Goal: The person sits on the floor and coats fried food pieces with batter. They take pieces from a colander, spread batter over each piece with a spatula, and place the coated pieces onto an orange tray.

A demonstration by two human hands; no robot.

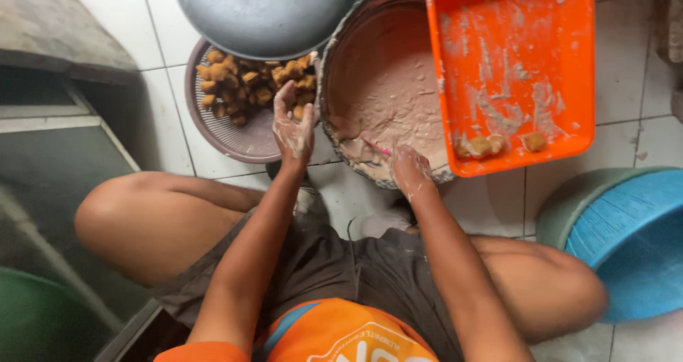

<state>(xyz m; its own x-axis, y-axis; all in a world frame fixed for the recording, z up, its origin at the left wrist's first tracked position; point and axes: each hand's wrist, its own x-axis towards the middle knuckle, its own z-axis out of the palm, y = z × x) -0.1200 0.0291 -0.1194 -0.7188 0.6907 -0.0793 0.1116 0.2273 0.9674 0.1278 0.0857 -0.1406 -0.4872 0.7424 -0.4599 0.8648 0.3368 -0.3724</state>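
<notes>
Around the edges: a rectangular orange plastic tray (514,22) sits at 1 o'clock, smeared with pale streaks, and three small batter-coated lumps (482,146) are bunched along its near edge. At 12 o'clock there's a big round grey metal pan (267,6), dull and a bit scuffed. A ribbed blue plastic basin (626,241) is over at 4 o'clock, half out of view. A dark green tub (35,319) is at 8 o'clock. A grey concrete step (50,34) runs along 10 o'clock. It's all on a white tiled floor (626,70).

Orange shirt, dark shorts, batter-smeared hands (295,130)
</notes>
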